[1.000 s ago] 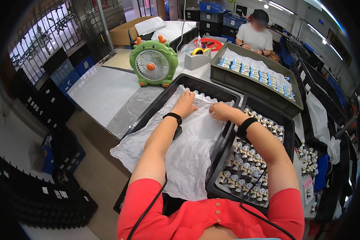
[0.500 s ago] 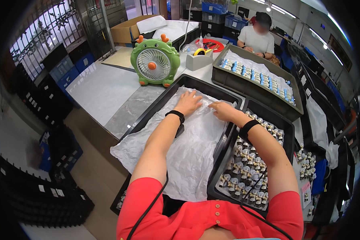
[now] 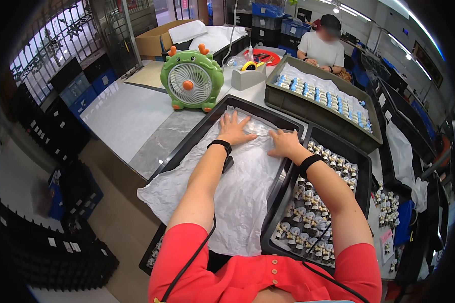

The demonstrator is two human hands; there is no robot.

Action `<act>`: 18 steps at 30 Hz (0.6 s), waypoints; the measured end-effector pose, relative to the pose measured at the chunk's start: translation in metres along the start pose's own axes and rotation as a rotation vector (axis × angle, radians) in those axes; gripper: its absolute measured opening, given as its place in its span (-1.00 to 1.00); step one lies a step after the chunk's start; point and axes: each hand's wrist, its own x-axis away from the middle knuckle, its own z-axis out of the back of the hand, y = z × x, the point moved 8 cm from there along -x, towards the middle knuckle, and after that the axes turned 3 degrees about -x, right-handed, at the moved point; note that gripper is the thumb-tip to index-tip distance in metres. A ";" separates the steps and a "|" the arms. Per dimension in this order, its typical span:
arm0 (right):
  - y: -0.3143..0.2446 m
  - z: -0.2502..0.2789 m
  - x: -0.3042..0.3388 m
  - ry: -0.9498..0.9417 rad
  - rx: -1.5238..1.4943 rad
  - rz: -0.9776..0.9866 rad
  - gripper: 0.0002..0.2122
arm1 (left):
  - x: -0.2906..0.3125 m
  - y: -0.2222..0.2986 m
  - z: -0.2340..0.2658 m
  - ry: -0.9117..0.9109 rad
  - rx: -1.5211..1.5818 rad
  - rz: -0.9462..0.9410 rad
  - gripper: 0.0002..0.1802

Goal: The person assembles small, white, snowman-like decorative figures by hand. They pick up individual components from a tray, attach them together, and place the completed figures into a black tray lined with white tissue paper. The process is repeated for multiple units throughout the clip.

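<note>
A crinkled white paper sheet (image 3: 227,187) lies over a black tray (image 3: 187,151), its near left part hanging past the rim. My left hand (image 3: 232,130) rests flat on the sheet toward the far end, fingers spread. Beside it on the right, my right hand (image 3: 285,143) presses on the same sheet near the tray's right wall, fingers apart. Neither hand holds anything. Right of that tray, a second black tray (image 3: 365,171) carries rows of small figurines (image 3: 308,217) with pale heads. What lies under the sheet is hidden.
Beyond the trays stand a green cartoon fan (image 3: 189,78), a tape dispenser (image 3: 248,76) and a red plate (image 3: 268,56) with tools. An olive bin (image 3: 318,113) holds blue-and-white figurines. Another person (image 3: 322,48) sits behind it. Loose figurines (image 3: 387,207) lie at the right.
My left hand has spread its fingers wider on the sheet. My right hand has moved slightly nearer and opened out over the paper. The view has shifted a little.
</note>
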 end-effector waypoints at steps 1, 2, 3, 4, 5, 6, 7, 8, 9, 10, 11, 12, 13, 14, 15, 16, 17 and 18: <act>0.000 -0.001 0.000 -0.014 0.016 -0.003 -0.26 | 0.000 -0.003 -0.002 -0.005 0.000 -0.003 -0.06; 0.001 -0.002 -0.001 -0.028 0.032 -0.006 -0.23 | -0.001 -0.004 -0.004 -0.010 -0.001 -0.007 -0.03; 0.002 -0.003 -0.001 -0.042 0.048 -0.010 -0.19 | -0.002 -0.003 -0.005 -0.011 0.003 -0.013 0.00; 0.001 -0.003 -0.001 -0.050 0.058 -0.010 -0.16 | -0.002 -0.004 -0.006 -0.014 0.005 -0.018 0.03; 0.000 -0.002 0.000 -0.059 0.067 -0.011 -0.13 | -0.002 -0.005 -0.008 -0.017 0.007 -0.023 0.06; 0.000 -0.001 0.001 -0.067 0.077 -0.012 -0.09 | -0.003 -0.008 -0.011 -0.013 0.007 -0.021 0.09; -0.001 0.001 0.002 -0.053 0.094 -0.006 -0.07 | -0.003 -0.011 -0.013 -0.007 0.007 -0.021 0.11; -0.002 0.003 0.003 -0.039 0.111 0.000 -0.05 | -0.005 -0.013 -0.015 -0.002 0.007 -0.021 0.14; -0.003 0.004 0.004 -0.025 0.129 0.006 -0.03 | -0.006 -0.014 -0.017 -0.002 0.010 -0.024 0.15; -0.002 0.002 0.004 -0.030 0.132 0.004 -0.02 | -0.007 -0.014 -0.018 -0.005 0.013 -0.031 0.16; 0.000 0.000 0.003 -0.034 0.136 0.003 -0.02 | -0.007 -0.013 -0.018 -0.008 0.016 -0.037 0.17; 0.002 -0.001 0.002 -0.039 0.140 0.002 -0.01 | -0.008 -0.013 -0.020 -0.027 0.013 -0.031 0.18; 0.002 -0.001 0.002 -0.047 0.142 -0.001 -0.01 | -0.006 -0.012 -0.016 -0.046 0.008 -0.024 0.19; 0.002 -0.001 0.002 -0.055 0.145 -0.003 -0.01 | -0.004 -0.011 -0.013 -0.063 0.003 -0.016 0.20; 0.001 0.000 0.002 -0.062 0.148 -0.005 -0.01 | -0.002 -0.009 -0.010 -0.100 -0.042 -0.031 0.22; 0.000 0.002 0.002 -0.061 0.152 -0.011 0.00 | 0.005 -0.003 0.000 -0.139 -0.091 -0.044 0.24; -0.002 0.005 0.002 -0.060 0.151 -0.011 0.00 | 0.015 0.001 0.012 -0.183 -0.143 -0.053 0.26; -0.004 0.004 0.001 -0.064 0.149 -0.016 0.01 | 0.029 0.009 0.021 -0.297 -0.155 -0.089 0.27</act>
